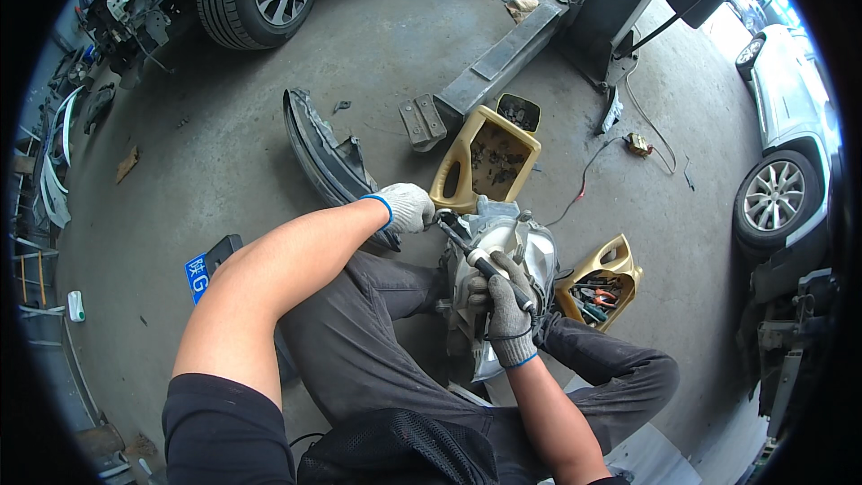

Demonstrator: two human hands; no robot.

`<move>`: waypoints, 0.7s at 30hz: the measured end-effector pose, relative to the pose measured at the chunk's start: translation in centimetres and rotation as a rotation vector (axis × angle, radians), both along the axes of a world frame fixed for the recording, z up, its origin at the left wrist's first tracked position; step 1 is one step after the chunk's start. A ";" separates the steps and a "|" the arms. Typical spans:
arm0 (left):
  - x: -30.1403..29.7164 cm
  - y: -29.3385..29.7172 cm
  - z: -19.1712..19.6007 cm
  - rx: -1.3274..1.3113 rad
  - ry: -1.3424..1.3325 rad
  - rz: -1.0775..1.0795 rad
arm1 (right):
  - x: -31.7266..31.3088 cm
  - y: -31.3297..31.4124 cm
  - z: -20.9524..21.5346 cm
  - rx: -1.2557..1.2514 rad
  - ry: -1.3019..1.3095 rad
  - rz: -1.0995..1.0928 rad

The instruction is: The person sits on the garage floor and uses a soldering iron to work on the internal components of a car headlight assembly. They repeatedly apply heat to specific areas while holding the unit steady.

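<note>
Blue lic. plate [196,278], far L: white char. + letter legible, rest hid by L arm [278,280].

On my feed, daylight comes from the upper right, glaring white beside the car [790,112]. I see the floor [206,144] softly lit, darker under the tyre [224,0]; the right hand [512,310] looks sharp, fisheye-bent edges black.

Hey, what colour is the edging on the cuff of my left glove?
Blue. The left glove shows it best in the head view.
</note>
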State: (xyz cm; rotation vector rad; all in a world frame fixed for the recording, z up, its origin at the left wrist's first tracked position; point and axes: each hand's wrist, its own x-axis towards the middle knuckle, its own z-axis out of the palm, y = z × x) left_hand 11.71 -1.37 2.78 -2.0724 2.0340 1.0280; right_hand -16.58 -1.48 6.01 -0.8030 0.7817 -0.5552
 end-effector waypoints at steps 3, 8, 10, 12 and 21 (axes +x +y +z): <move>0.0 0.0 -0.1 -0.009 0.003 -0.005 | -0.1 0.0 -0.6 -0.071 0.040 -0.002; 0.0 0.0 -0.1 0.001 0.001 0.003 | -0.1 0.1 -0.4 -0.066 0.054 0.002; 0.1 0.0 -0.3 0.004 0.004 0.014 | -0.1 0.0 -0.3 -0.072 0.062 0.005; 0.1 0.0 -0.5 -0.001 0.006 0.019 | 0.0 0.0 -0.3 -0.084 0.068 0.005; 0.3 0.0 -1.0 -0.008 0.010 0.022 | 0.2 0.2 0.1 -0.001 0.003 -0.024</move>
